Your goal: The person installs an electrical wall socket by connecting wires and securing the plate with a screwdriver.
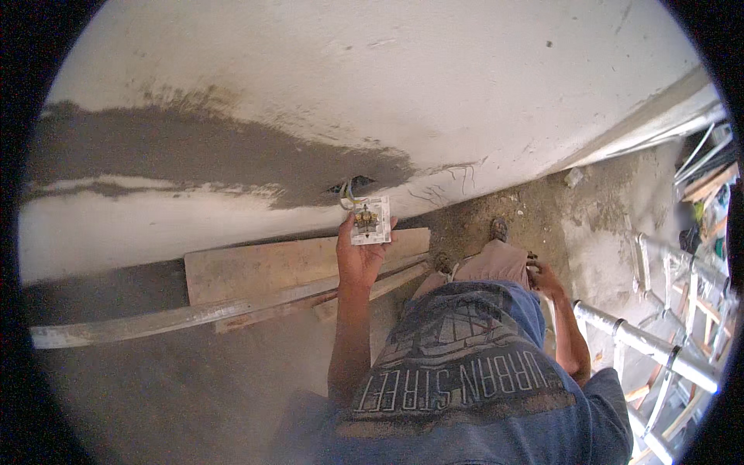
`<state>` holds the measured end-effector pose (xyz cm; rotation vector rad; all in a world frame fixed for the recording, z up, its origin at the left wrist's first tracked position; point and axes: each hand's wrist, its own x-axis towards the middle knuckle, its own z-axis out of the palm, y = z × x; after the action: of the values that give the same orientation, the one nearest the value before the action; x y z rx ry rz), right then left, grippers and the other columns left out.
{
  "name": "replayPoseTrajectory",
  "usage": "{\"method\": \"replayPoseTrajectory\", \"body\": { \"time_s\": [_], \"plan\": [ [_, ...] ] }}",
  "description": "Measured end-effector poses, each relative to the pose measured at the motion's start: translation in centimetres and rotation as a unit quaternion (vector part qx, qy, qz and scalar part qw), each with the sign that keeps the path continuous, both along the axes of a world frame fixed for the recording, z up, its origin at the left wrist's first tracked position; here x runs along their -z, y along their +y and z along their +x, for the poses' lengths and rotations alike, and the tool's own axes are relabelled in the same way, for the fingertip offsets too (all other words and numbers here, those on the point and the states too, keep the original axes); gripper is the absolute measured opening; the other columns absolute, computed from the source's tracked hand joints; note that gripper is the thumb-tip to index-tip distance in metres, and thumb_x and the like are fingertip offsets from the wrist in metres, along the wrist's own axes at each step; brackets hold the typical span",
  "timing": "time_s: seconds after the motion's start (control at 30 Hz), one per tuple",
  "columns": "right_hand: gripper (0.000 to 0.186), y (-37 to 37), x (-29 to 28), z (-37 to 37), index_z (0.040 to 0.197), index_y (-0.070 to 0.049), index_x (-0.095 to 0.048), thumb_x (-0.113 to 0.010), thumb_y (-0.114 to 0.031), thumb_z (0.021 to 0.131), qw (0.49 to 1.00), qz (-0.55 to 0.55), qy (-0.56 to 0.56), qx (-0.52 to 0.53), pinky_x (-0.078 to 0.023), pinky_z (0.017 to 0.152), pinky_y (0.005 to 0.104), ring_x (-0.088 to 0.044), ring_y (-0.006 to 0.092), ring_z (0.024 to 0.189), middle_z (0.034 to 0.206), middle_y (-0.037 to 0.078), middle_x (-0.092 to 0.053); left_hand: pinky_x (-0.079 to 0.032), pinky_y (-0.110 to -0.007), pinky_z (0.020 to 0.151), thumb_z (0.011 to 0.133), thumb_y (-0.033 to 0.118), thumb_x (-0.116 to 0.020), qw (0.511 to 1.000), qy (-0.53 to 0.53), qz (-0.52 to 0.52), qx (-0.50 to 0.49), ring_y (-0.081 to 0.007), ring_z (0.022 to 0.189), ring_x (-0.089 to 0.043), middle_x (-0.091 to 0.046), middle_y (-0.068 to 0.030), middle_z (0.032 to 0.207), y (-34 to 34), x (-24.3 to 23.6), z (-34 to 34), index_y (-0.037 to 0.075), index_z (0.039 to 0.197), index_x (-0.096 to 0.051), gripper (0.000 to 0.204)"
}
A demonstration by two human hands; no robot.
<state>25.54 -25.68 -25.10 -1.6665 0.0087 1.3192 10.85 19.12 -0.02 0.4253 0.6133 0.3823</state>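
Observation:
My left hand (361, 262) is closed around a white square electrical socket insert (370, 220), its back with metal parts turned up toward me. Several coloured wires (348, 194) run from the insert into a dark wall box opening (353, 185). Fresh grey plaster (232, 151) surrounds that opening on the white wall (434, 85). Down beside my thigh, my right hand (545, 279) has its fingers curled near the beige trousers (496, 262). Something small and dark shows at those fingertips, too small to make out.
Flat wooden boards (302, 263) and a long pale bar (155, 325) lie at the wall's foot, left of my legs. A metal ladder or scaffold frame (651, 350) stands close on the right. Farther right is a pile of mixed materials (705, 186).

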Motion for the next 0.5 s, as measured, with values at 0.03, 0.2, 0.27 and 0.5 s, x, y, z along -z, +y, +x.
{"method": "replayPoseTrajectory", "body": {
  "time_s": [0.03,0.2,0.27,0.5],
  "plan": [
    [0.032,-1.1,-1.3,-0.2,0.117,-0.004,-0.061,-0.063,-0.022,0.091,1.000,0.009,-0.005,-0.016,-0.047,0.055,0.0265,-0.061,0.0101,0.071,0.078,0.006,-0.067,-0.054,-0.049,0.080,0.095,0.038,-0.052,1.000,0.000,-0.008,-0.006,-0.0385,0.106,-0.060,-0.061,-0.0176,0.120,-0.6,-0.1,-0.2,0.006,0.127,-0.052,0.046],
    [0.019,0.1,-11.1,-0.6,0.093,0.002,-0.065,-0.060,-0.014,0.084,0.884,-0.197,-0.339,-0.256,-0.049,0.066,0.0470,-0.066,0.0400,0.077,0.080,0.025,-0.066,-0.053,-0.046,0.082,0.094,0.036,-0.053,0.999,-0.026,-0.030,-0.029,-0.0369,0.106,-0.060,-0.061,-0.0168,0.120,-1.4,-0.6,0.2,0.005,0.126,-0.052,0.045],
    [0.017,1.3,-15.3,-0.4,0.086,0.004,-0.064,-0.059,-0.012,0.082,0.888,-0.173,-0.364,-0.223,-0.048,0.070,0.0492,-0.062,0.0453,0.082,0.085,0.030,-0.062,-0.053,-0.046,0.082,0.093,0.037,-0.053,0.999,-0.028,-0.022,-0.024,-0.0364,0.105,-0.060,-0.061,-0.0161,0.120,-1.3,-0.3,0.3,0.006,0.125,-0.053,0.045],
    [0.023,-0.8,-21.4,0.3,0.090,0.002,-0.066,-0.058,-0.019,0.094,0.939,-0.001,-0.341,-0.047,-0.049,0.060,0.0318,-0.064,0.0175,0.070,0.079,0.011,-0.066,-0.054,-0.044,0.074,0.092,0.041,-0.054,0.999,-0.018,-0.032,0.020,-0.0338,0.102,-0.062,-0.063,-0.0127,0.116,-0.6,-0.3,0.2,0.011,0.121,-0.057,0.041]
  ]
}}
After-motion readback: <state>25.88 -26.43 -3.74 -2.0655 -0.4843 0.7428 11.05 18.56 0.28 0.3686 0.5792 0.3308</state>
